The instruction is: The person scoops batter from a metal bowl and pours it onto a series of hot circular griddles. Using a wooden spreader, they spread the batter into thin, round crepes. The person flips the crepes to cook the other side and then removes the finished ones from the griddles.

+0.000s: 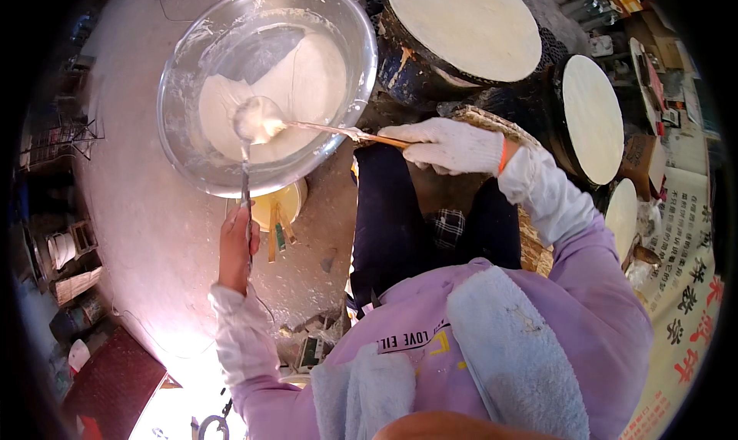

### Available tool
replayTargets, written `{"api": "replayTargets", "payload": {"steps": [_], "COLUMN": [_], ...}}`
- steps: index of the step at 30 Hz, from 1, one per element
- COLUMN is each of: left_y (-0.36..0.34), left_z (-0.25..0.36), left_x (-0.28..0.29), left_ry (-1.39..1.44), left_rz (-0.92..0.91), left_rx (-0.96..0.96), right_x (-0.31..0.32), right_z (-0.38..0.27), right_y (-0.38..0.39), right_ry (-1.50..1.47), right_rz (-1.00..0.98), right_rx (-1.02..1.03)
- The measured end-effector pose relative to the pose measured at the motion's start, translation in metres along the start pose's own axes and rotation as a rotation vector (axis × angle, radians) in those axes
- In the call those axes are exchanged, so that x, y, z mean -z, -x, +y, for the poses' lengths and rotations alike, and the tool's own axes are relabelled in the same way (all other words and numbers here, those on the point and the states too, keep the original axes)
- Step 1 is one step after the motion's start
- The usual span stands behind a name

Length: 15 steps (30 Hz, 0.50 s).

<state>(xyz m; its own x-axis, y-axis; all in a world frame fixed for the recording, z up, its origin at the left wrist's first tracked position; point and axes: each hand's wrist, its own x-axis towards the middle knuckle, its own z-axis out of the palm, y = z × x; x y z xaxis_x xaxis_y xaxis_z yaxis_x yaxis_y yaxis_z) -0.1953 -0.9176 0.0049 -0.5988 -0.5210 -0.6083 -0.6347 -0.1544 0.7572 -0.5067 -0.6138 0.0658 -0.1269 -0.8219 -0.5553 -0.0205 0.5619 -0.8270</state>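
A large metal basin (pixel 364 79) at the upper left holds pale, wet batter (pixel 307 79). My bare left hand (pixel 235 244) is closed round the long handle of a ladle (pixel 250 117), whose batter-coated bowl is over the basin. My right hand (pixel 453 146), in a white knitted glove, grips a thin wooden stick (pixel 396 141). The stick's batter-smeared far end reaches over the basin rim and meets the ladle's bowl. Whether it scrapes or only touches the bowl, I cannot tell.
Round griddles on dark drum-like stoves stand to the right: a large one (pixel 465 29) at the back, a second (pixel 592 121) and a smaller one (pixel 621 217), each with a pale layer on top. A yellow bucket (pixel 265 207) with flat wooden sticks sits below the basin.
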Motion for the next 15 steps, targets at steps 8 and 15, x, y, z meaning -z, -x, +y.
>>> {"api": "replayTargets", "payload": {"steps": [8, 15], "left_y": [-0.116, -0.174], "left_z": [-0.013, -0.022], "left_x": [-0.002, 0.008], "left_ry": [-1.173, -0.913], "left_rz": [0.293, -0.146], "left_rx": [-0.474, -0.086], "right_x": [0.025, 0.033], "right_z": [-0.053, -0.108], "right_y": [-0.045, -0.047], "right_ry": [0.981, 0.733], "right_rz": [-0.11, -0.13], "right_rx": [0.073, -0.189]}}
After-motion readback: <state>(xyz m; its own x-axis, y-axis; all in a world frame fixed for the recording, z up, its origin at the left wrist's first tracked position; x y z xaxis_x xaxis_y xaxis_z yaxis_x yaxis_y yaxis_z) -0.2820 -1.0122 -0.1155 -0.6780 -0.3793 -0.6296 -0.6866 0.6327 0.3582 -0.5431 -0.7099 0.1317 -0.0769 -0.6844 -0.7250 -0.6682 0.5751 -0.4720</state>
